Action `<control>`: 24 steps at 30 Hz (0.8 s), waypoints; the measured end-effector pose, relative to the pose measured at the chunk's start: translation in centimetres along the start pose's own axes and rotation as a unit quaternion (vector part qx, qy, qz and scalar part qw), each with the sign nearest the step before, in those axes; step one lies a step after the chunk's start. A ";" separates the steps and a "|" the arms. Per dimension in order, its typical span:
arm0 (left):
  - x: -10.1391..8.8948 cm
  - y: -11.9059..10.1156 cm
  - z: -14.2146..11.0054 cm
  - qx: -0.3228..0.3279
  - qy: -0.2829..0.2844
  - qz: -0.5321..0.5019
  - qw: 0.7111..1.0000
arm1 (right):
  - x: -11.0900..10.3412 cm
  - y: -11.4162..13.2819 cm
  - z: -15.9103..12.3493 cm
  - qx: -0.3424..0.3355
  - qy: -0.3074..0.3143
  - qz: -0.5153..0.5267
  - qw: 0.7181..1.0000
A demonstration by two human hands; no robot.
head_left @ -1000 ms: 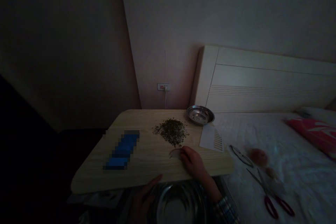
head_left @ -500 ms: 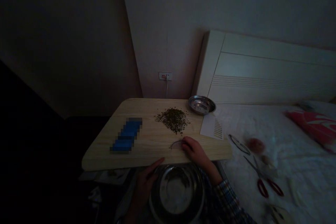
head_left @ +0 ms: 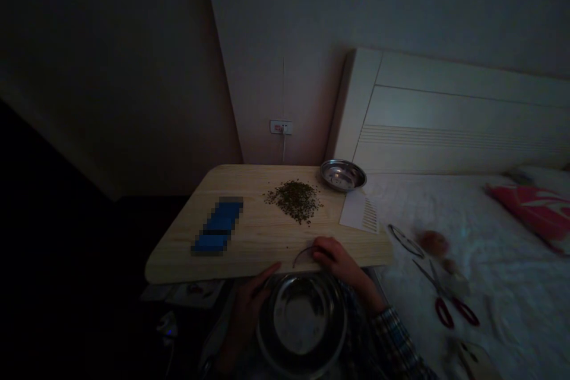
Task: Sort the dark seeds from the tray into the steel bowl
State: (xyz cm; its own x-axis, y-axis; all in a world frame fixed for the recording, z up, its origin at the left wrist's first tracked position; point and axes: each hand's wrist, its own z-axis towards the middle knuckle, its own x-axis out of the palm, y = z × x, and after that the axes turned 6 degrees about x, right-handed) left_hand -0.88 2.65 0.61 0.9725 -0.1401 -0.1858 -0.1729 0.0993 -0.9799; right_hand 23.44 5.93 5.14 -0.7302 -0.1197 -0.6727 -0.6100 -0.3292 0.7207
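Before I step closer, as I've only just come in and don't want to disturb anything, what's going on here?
A person's right hand holds a thin, dark, curved strip near the front edge of a pale wooden table. The left hand is beside a wide, round, shiny metal bowl below that edge. A loose heap of small, dark green bits lies on the table, with a shallow, round metal dish behind and to the right.
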 end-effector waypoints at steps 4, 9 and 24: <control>0.0 0.2 0.1 0.017 -0.002 -0.002 1.000 | -0.2 0.4 -0.6 0.002 0.015 0.002 1.000; -0.1 0.2 0.0 0.018 0.005 0.009 1.000 | -0.2 0.5 -0.9 -0.020 0.027 0.010 0.999; -0.1 -0.2 0.0 0.020 -0.007 0.021 1.000 | 0.5 -1.4 -0.1 0.087 -0.109 0.209 0.968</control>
State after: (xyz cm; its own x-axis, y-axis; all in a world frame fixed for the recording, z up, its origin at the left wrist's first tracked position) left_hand -0.90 2.63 0.82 0.9667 -0.1211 -0.2256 -0.2077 0.1443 -0.9675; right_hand 23.98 6.27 3.75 -0.9605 -0.0013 -0.2781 -0.2756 -0.1299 0.9525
